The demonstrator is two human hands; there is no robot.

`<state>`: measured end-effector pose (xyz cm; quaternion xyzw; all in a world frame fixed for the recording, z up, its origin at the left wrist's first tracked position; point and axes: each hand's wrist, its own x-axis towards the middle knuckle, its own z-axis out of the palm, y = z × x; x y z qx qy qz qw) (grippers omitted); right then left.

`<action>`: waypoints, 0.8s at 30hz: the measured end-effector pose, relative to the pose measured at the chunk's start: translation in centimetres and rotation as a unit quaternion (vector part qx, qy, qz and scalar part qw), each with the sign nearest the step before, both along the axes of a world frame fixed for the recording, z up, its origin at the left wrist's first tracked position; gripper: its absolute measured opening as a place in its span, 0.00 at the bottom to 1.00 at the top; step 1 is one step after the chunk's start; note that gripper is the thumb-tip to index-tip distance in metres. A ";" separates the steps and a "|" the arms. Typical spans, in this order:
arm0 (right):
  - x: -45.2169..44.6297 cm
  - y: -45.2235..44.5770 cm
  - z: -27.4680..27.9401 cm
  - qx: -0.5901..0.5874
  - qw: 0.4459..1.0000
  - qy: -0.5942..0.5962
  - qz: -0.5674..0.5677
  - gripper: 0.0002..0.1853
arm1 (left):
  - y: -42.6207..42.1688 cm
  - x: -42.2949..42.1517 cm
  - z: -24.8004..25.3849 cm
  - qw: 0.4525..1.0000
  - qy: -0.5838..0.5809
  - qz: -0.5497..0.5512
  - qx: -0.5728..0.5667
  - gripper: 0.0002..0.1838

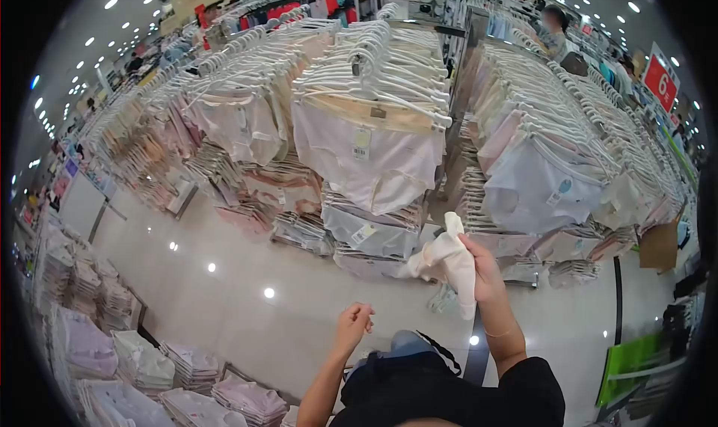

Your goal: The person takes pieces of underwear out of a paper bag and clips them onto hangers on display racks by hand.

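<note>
Middle rack: white hangers (374,75) packed close together, upper centre of the frame; pale pink briefs (366,161) with a tag hang foremost, grey-white briefs (366,232) on a tier below.
Right rack: more white hangers; pale bluish-white briefs (535,184) at the front, with a tag and a round blue mark.
Left rack: pale pink briefs (239,128) on hangers, upper left.
Lower-left display: lilac and white garments (142,360) in close layers; whether hung or stacked is unclear.
Floor (224,277): pale, glossy, with light reflections, crossed by dark strips.
</note>
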<state>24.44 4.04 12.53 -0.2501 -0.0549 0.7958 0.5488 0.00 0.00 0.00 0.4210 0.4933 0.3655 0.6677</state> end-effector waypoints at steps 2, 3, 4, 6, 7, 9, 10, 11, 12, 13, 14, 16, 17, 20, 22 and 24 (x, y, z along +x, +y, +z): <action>0.2 -0.3 0.4 -0.003 1.000 -0.013 -0.004 0.11 | -0.1 1.5 0.0 0.998 0.028 -0.024 0.050 0.10; -0.9 -0.5 -0.1 -0.008 1.000 -0.011 -0.016 0.11 | -0.4 1.1 -0.5 0.991 0.045 -0.035 0.118 0.10; -1.1 -0.6 0.1 -0.006 1.000 -0.012 -0.029 0.11 | -0.2 1.7 -0.6 0.978 0.060 -0.044 0.192 0.10; -1.4 -0.6 0.9 0.004 0.999 -0.018 -0.051 0.11 | 0.2 3.4 0.2 0.947 0.080 -0.047 0.308 0.12; -1.8 -0.6 1.3 0.012 0.998 -0.018 -0.061 0.11 | 0.3 4.3 1.4 0.932 0.092 -0.042 0.349 0.15; -2.3 -1.3 2.2 0.031 0.997 -0.038 -0.067 0.10 | -0.1 5.4 2.4 0.911 0.107 -0.056 0.394 0.20; -2.6 -1.5 2.6 0.050 0.995 -0.055 -0.062 0.10 | 0.1 5.7 2.5 0.904 0.114 -0.074 0.405 0.22; -2.8 -1.5 2.8 0.071 0.993 -0.073 -0.057 0.10 | 0.4 5.8 2.6 0.896 0.120 -0.091 0.418 0.25; -3.0 -1.4 2.6 0.086 0.991 -0.084 -0.060 0.10 | 1.0 5.6 2.0 0.898 0.099 -0.107 0.414 0.25; -3.1 -1.3 2.2 0.101 0.988 -0.096 -0.062 0.10 | 1.9 5.2 1.0 0.901 0.078 -0.122 0.410 0.25; -3.2 -1.1 1.9 0.116 0.985 -0.108 -0.063 0.10 | 2.6 4.7 0.3 0.902 0.057 -0.137 0.405 0.26; -3.3 -0.2 1.4 0.106 0.987 -0.107 -0.058 0.10 | 3.8 3.6 2.0 0.934 0.005 -0.146 0.325 0.21; -3.3 0.4 1.2 0.102 0.987 -0.107 -0.055 0.10 | 4.2 3.2 3.0 0.947 -0.022 -0.149 0.285 0.19; -4.0 2.5 0.1 0.089 0.989 -0.113 -0.040 0.09 | 5.6 2.7 4.0 0.935 0.046 -0.150 0.318 0.12; -4.1 3.8 -1.1 0.094 0.993 -0.077 -0.007 0.10 | 6.6 2.5 4.5 0.933 0.083 -0.186 0.296 0.11; -4.3 5.2 -1.2 0.086 0.995 -0.043 0.021 0.10 | 8.1 2.8 4.7 0.915 0.094 -0.200 0.336 0.10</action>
